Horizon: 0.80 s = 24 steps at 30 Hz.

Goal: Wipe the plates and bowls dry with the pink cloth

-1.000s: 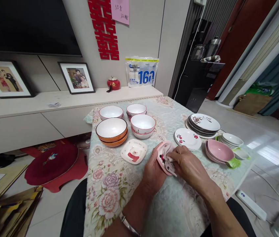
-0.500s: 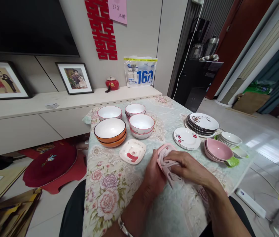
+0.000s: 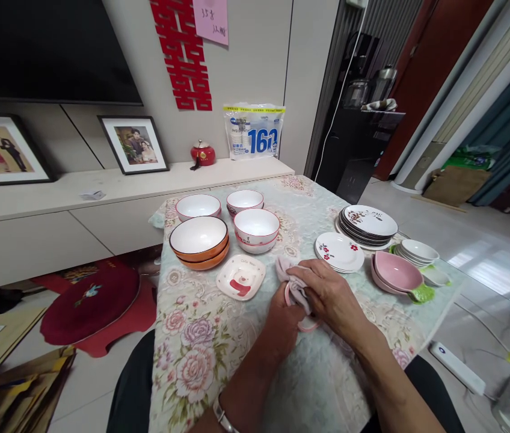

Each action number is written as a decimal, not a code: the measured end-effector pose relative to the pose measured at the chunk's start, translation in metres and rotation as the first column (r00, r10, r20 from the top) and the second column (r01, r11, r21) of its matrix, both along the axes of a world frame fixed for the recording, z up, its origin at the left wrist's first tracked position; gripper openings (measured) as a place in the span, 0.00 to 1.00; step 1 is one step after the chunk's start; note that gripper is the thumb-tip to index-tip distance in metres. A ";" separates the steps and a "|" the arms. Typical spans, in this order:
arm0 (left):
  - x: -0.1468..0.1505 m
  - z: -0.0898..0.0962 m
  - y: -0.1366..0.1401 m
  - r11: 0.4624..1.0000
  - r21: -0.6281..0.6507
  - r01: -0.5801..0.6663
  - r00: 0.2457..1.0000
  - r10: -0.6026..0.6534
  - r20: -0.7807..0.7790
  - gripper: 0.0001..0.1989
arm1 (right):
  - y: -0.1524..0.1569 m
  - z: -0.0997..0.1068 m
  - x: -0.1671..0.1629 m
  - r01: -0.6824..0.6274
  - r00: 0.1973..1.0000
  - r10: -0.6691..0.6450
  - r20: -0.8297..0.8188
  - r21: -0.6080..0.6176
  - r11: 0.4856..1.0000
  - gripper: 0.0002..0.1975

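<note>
My left hand (image 3: 282, 320) is closed on a small pink-rimmed dish (image 3: 311, 326), mostly hidden by the hands and the fabric. In my right hand (image 3: 329, 290) is a bunched pale pink cloth (image 3: 285, 268), pressed over the dish's edge. Just left of the hands, a square dish with a bear picture (image 3: 242, 278) lies flat on the floral tablecloth (image 3: 201, 373). Beyond it stand orange bowls (image 3: 199, 240), stacked, and white bowls with red rims (image 3: 257, 227).
On the right are small flowered plates (image 3: 340, 252), a tall plate stack (image 3: 370, 221), pink bowls (image 3: 397, 273) and small white bowls with green handles (image 3: 420, 251). A red stool (image 3: 97, 300) stands left of the table. A power strip (image 3: 457, 368) lies on the floor.
My right hand has moved the cloth up and left, from the dish's inside to its far rim. The dish has tilted and turned in my left hand, which has shifted slightly.
</note>
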<state>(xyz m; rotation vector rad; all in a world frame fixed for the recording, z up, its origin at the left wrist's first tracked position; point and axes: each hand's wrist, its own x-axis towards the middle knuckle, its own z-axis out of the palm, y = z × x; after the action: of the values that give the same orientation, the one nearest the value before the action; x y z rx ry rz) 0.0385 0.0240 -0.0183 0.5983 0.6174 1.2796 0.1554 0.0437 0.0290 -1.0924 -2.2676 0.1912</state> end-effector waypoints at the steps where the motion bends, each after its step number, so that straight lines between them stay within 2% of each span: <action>1: -0.001 -0.002 0.001 1.000 0.006 -0.013 1.000 0.013 -0.020 0.24 | 0.003 -0.002 0.003 0.043 0.999 -0.043 -0.006 0.017 0.999 0.18; 5: -0.002 -0.010 0.003 0.998 0.040 -0.039 0.995 0.043 -0.088 0.41 | 0.014 -0.008 0.018 0.214 0.977 -0.214 -0.001 -0.029 0.976 0.17; 8: -0.004 -0.014 0.004 0.995 0.038 -0.091 0.989 0.094 -0.111 0.44 | 0.017 -0.010 0.022 0.316 0.949 -0.313 0.050 -0.108 0.942 0.15; 10: -0.005 -0.014 0.004 0.992 0.040 -0.120 0.983 0.124 -0.134 0.46 | 0.015 -0.013 0.019 0.330 0.944 -0.326 0.051 -0.090 0.940 0.14; 12: -0.007 -0.013 0.005 0.989 0.057 -0.136 0.977 0.144 -0.157 0.45 | 0.011 -0.016 0.012 0.274 0.961 -0.274 0.024 0.010 0.962 0.16; 14: -0.007 -0.010 0.006 0.987 0.092 -0.131 0.970 0.147 -0.192 0.43 | 0.007 -0.019 0.003 0.155 0.987 -0.160 0.025 0.140 0.978 0.18; 17: -0.008 -0.009 0.007 0.984 0.152 -0.096 0.964 0.129 -0.231 0.38 | 0.004 -0.023 -0.007 -0.024 0.994 -0.005 0.109 0.257 0.966 0.19; 19: -0.008 -0.011 0.008 0.978 0.177 -0.107 0.958 0.149 -0.244 0.38 | 0.005 -0.027 -0.008 -0.044 0.990 0.003 0.138 0.297 0.954 0.21; 22: -0.009 -0.017 0.007 0.973 0.177 -0.151 0.938 0.198 -0.285 0.42 | 0.010 -0.033 -0.005 0.124 0.979 -0.165 0.120 0.290 0.949 0.22; 24: -0.010 -0.021 0.006 0.969 0.184 -0.163 0.920 0.216 -0.325 0.44 | 0.012 -0.034 -0.003 0.287 0.943 -0.311 0.114 0.190 0.939 0.22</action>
<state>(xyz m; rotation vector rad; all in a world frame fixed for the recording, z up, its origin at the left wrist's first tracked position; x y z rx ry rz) 0.0282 0.0302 -0.0392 0.9207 0.8881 1.4263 0.1528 0.0560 -0.0053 -1.3768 -2.1558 -0.2088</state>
